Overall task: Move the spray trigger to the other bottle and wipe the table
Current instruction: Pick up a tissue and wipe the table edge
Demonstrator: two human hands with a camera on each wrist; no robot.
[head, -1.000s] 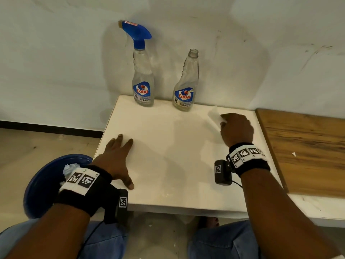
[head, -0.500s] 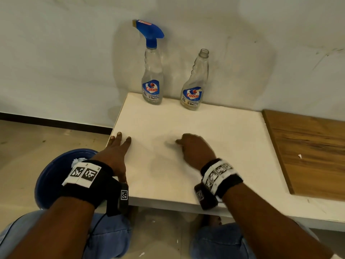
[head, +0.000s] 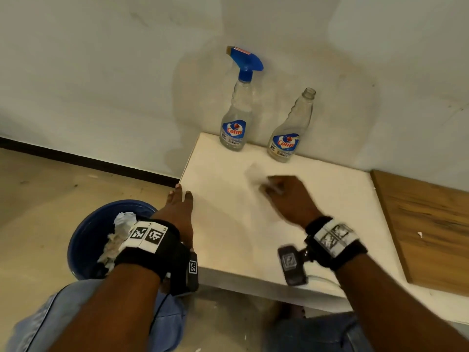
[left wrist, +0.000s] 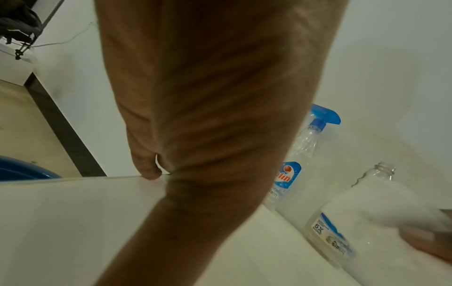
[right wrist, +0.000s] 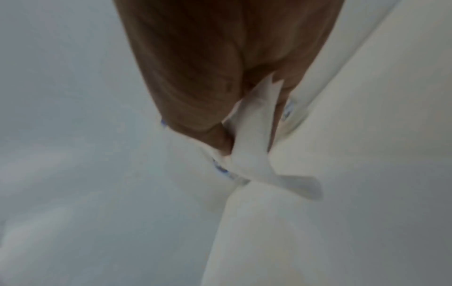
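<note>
Two clear Colin bottles stand at the back of the white table [head: 228, 237] against the wall. The left bottle [head: 234, 118] carries the blue spray trigger [head: 245, 60]; the right bottle [head: 289, 133] has an open neck. My right hand [head: 279, 189] grips a white tissue [head: 253, 172] and holds it down on the tabletop in front of the bottles, blurred by motion; the right wrist view shows the tissue [right wrist: 254, 147] pinched between thumb and fingers. My left hand [head: 181, 199] lies flat with straight fingers on the table's left edge, holding nothing.
A blue bin [head: 94, 235] with crumpled tissue stands on the floor left of the table. A wooden board [head: 426, 224] adjoins the table on the right. The wall rises right behind the bottles.
My right hand swept with the tissue from the table's right side to the left centre, then forward toward the bottles. The left hand stayed on the table's left edge.
</note>
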